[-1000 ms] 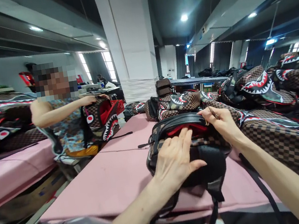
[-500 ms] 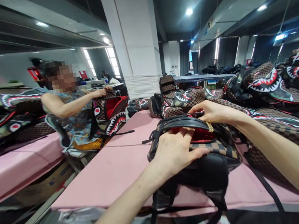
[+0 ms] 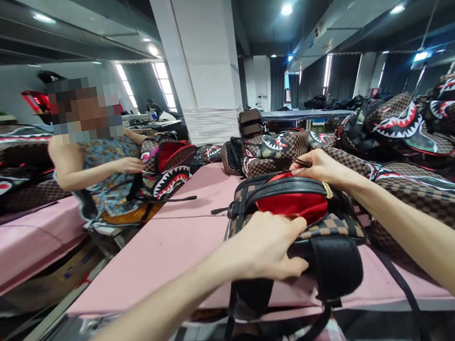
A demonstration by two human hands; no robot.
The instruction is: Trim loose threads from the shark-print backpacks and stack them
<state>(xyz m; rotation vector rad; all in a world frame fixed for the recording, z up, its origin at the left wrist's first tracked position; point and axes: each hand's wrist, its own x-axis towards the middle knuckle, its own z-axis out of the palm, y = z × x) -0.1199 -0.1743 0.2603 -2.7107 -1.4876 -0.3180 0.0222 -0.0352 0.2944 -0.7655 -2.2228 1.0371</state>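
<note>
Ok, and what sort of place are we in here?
Probably a bag workshop or factory: similar checkered bags with shark-mouth prints are piled on the right, a co-worker at the left is handling another such bag, and a pink-covered table bears the open bag in front.

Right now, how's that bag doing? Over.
Left fingers at open checkered backpack; right fingers pinching thin dark item, unclear. Red lining exposed. Shark-mouth bags crowd the right side.

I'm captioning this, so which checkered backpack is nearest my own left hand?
The open, red-lined backpack under your left hand, at the near edge of the pink table; your hand touches it, while the shark-mouth bags are farther off.
</note>
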